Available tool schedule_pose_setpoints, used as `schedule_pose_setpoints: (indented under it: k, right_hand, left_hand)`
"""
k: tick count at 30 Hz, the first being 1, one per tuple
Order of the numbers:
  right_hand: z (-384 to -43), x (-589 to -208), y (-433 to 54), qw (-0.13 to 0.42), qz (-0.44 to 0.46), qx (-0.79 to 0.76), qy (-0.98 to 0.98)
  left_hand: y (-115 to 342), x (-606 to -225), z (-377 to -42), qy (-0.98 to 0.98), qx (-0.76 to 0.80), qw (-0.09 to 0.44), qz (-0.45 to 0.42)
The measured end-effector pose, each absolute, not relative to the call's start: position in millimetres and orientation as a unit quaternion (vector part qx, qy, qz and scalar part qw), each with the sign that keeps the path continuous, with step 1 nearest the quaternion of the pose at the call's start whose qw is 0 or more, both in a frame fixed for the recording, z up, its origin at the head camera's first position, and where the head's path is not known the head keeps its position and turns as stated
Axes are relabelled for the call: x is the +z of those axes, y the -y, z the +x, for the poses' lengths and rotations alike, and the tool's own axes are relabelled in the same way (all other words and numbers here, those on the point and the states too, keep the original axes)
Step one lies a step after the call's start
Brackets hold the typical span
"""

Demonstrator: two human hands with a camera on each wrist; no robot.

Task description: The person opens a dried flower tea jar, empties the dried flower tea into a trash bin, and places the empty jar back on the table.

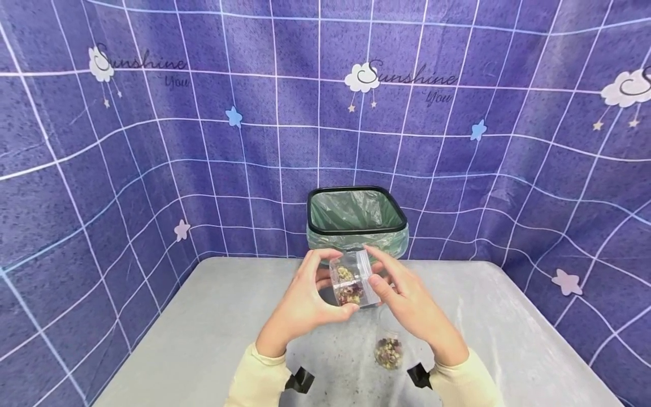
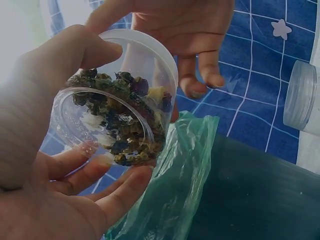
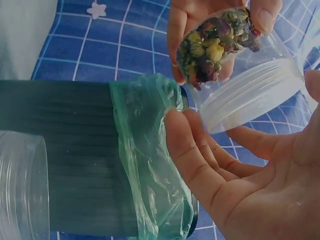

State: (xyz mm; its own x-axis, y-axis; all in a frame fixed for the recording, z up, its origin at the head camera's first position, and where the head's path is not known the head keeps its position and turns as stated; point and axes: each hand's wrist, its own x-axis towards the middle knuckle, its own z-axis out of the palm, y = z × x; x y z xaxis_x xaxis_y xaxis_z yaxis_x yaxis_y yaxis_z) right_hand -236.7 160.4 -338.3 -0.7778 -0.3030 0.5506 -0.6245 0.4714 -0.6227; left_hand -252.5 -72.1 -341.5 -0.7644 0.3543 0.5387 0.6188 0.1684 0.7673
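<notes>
My left hand (image 1: pixel 307 291) grips a clear plastic jar (image 2: pixel 167 107) round its body, thumb on one side and fingers on the other. Dried flower buds (image 3: pixel 212 47), yellow and dark red, fill part of the tilted jar. Its whitish ribbed screw lid (image 3: pixel 255 95) faces my right hand (image 1: pixel 409 297). In the head view, my right thumb and index finger pinch the lid from opposite sides. The remaining right fingers hang loosely beside it in the left wrist view (image 2: pixel 200 70).
A second clear jar (image 1: pixel 389 351) with dried buds at its bottom stands on the grey table (image 1: pixel 229 328), below my right hand. At the table's far edge is a black-rimmed bin (image 1: pixel 356 232) lined with a green plastic bag (image 3: pixel 150 150). Blue gridded cloth (image 1: pixel 285 141) hangs behind.
</notes>
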Motion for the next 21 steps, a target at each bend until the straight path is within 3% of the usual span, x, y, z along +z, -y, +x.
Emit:
schedule_pose_setpoints:
  k: [8,21]
  right_hand:
    - [-236,-341,-157,0.139,0.244,0.478,0.832]
    - [-234,-338,-152,0.169,0.227,0.444,0.850]
  left_hand:
    - [69,-345,-249,0.788,-0.521,0.110,-0.308]
    - [57,-342,-237,0.866,-0.388,0.179,-0.260]
